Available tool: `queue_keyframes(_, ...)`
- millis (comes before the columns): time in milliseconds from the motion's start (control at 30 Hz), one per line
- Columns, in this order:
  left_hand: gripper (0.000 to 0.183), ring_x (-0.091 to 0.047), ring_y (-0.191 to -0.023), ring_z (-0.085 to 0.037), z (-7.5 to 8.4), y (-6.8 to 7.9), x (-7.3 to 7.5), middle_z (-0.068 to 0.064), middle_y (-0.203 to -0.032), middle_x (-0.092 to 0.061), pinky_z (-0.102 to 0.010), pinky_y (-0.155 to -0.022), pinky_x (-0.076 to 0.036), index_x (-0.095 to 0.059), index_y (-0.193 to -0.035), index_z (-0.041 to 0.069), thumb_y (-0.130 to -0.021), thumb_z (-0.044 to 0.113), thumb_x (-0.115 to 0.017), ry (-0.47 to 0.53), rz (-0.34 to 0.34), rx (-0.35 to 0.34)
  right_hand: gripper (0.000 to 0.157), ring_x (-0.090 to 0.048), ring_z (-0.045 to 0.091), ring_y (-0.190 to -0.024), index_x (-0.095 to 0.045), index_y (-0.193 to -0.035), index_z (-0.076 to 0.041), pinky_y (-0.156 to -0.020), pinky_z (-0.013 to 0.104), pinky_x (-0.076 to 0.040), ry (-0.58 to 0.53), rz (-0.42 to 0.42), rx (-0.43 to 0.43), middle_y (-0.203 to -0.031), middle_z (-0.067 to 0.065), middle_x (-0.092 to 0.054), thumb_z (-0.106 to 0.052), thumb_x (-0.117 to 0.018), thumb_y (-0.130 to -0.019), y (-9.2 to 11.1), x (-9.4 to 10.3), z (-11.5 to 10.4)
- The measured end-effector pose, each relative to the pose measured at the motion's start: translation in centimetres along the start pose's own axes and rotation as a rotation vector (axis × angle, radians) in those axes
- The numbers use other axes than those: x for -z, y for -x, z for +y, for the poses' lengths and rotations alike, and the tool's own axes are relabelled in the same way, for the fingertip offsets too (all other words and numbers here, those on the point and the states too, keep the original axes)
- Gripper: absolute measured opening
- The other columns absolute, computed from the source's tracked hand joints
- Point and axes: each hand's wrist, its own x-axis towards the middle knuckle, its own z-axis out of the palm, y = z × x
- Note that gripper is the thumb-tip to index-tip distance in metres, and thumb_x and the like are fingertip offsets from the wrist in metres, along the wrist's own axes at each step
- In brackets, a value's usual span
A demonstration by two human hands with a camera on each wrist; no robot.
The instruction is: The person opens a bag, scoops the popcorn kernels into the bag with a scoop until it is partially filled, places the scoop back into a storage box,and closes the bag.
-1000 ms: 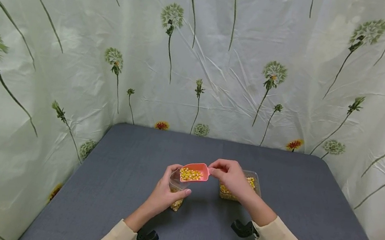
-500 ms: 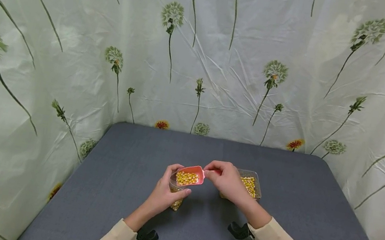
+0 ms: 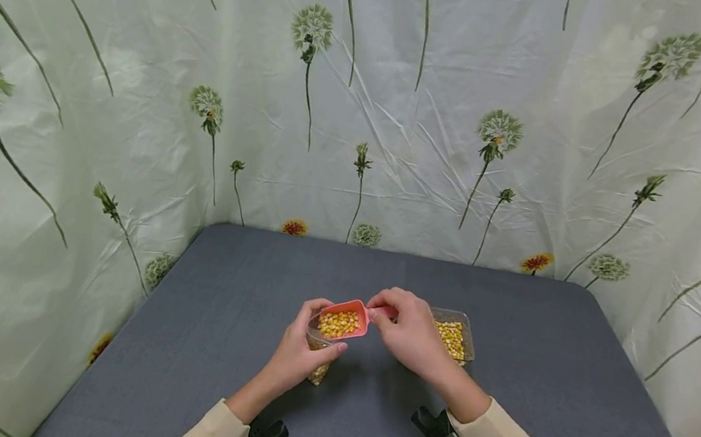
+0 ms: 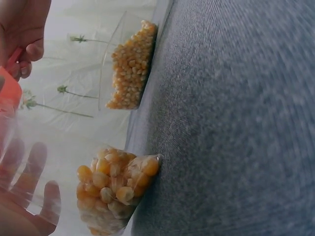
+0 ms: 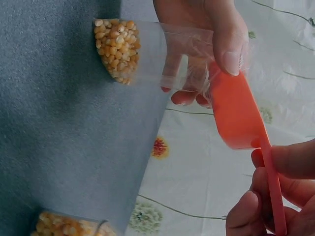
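My left hand (image 3: 295, 354) holds a clear plastic bag (image 5: 152, 49) upright by its mouth. Corn kernels (image 4: 110, 184) fill the bag's bottom, close over the table. My right hand (image 3: 410, 333) pinches the handle of a coral-red scoop (image 5: 238, 110). In the head view the scoop carries a load of yellow kernels (image 3: 340, 323) and tilts down to the left. Its front lip sits at the bag's mouth, beside the left thumb and fingers. Part of the bag is hidden behind the left hand in the head view.
A clear rectangular container (image 3: 471, 340) of corn kernels stands on the grey-blue table (image 3: 247, 271), behind and right of my right hand. A flower-printed curtain (image 3: 368, 100) hangs round the table's back and sides. Black wrist straps (image 3: 432, 423) hang under the forearms.
My right hand has moved left with the scoop, bringing its front lower and into the bag's mouth. More of the container shows now. The left hand has stayed nearly still.
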Motion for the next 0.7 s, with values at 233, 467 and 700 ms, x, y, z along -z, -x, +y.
queue_keyframes(233,0.067,-0.057,-0.115,-0.020,0.03,0.05,-0.03,0.002,-0.126,-0.056,-0.037,-0.091,-0.051,-0.043,-0.137,0.024,-0.085,0.029,-0.084,-0.019,0.003,-0.073,0.008,-0.052,0.010,-0.079,-0.074,-0.092,-0.018,-0.068,0.033,-0.046,0.132,0.078,0.144,-0.084,-0.011,-0.059,-0.012,-0.077,-0.089,0.30,0.13,-0.76)
queue_keyframes(467,0.066,-0.060,-0.111,-0.018,0.12,0.06,-0.10,0.003,-0.123,-0.059,-0.036,-0.088,-0.052,-0.044,-0.136,0.025,-0.084,0.028,-0.085,-0.007,0.002,-0.077,0.012,-0.045,0.011,-0.075,-0.073,-0.092,-0.018,-0.065,0.030,-0.042,0.271,0.162,0.334,-0.083,-0.009,-0.057,-0.011,-0.080,-0.086,0.76,0.08,-1.03)
queue_keyframes(700,0.066,-0.060,-0.111,-0.014,0.07,0.07,-0.26,0.005,-0.124,-0.061,-0.039,-0.087,-0.051,-0.045,-0.136,0.028,-0.084,0.028,-0.085,-0.015,0.011,-0.059,0.009,-0.045,0.014,-0.079,-0.073,-0.097,-0.015,-0.062,0.027,-0.048,0.393,0.191,0.509,-0.085,-0.005,-0.055,-0.011,-0.076,-0.090,0.90,-0.03,-0.92)
